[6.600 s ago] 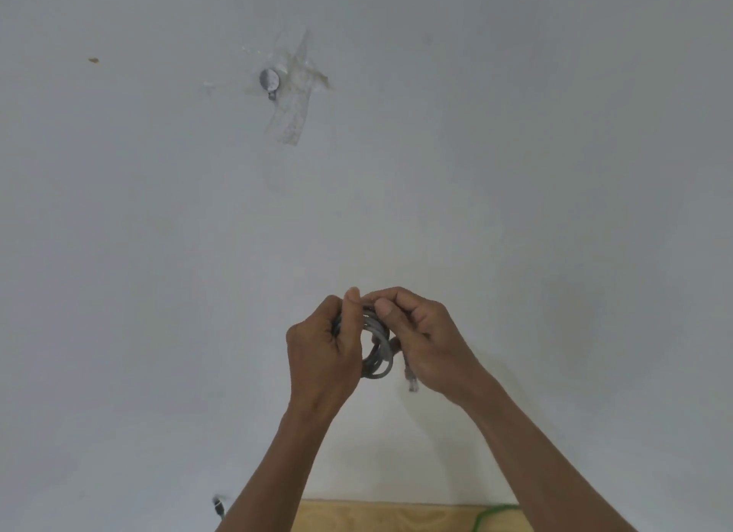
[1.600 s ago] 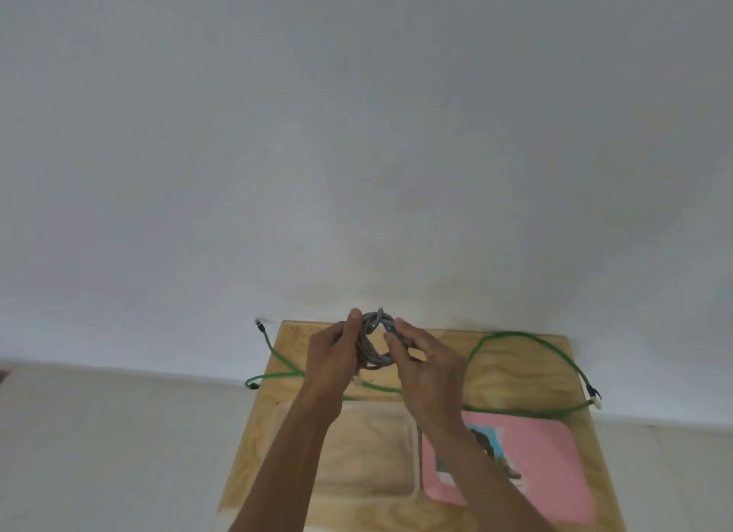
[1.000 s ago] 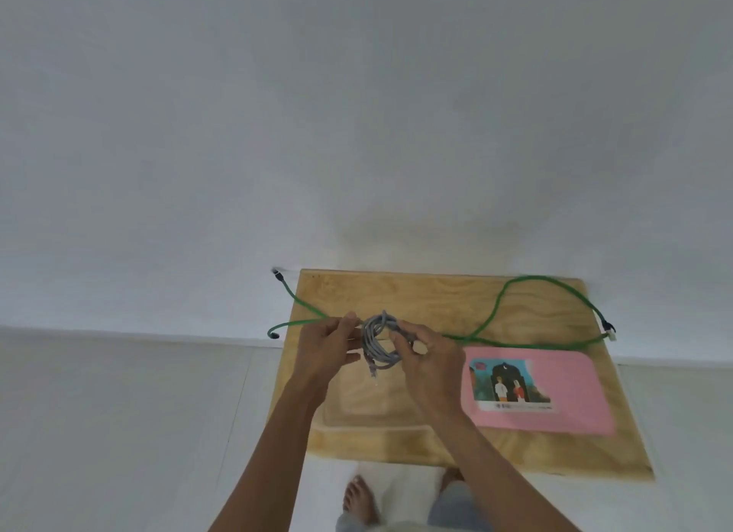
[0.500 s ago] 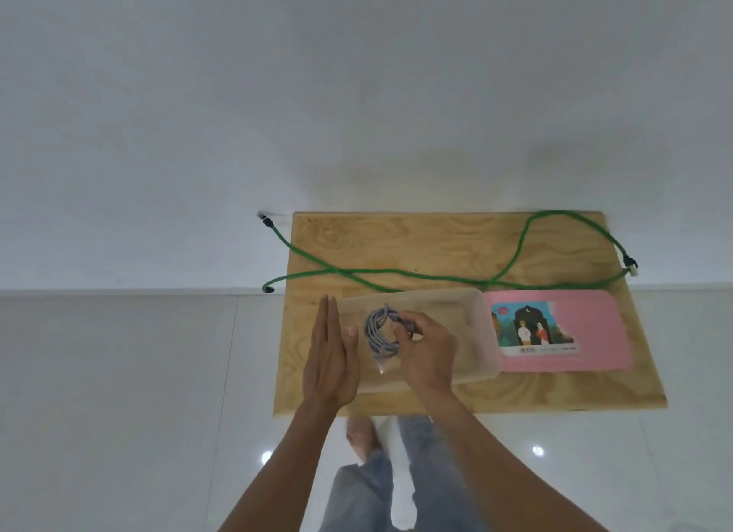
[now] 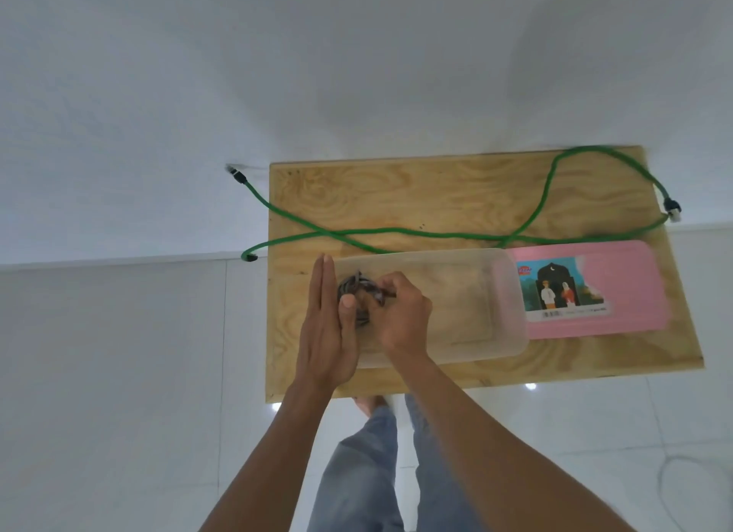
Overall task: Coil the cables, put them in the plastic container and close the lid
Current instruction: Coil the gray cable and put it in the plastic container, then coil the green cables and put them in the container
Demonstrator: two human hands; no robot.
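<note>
Grey coiled cable: a small, tight bundle, located at the left end of the clear rectangular plastic container and inside its outline. The right hand has its fingers curled closed on the right side of the coil, pinching it. The left hand stands edge-on just left of the coil, fingers straight and pressed together, thumb tip against the bundle, gripping nothing. The container sits on the near half of the light plywood board. The pink rectangular lid, bearing a printed picture label, lies flat on the board at the container's right end, touching or slightly under it; which cannot be told. A long green braided cable lies uncoiled across the far half of the board, both ends hanging past its left and right edges.
</note>
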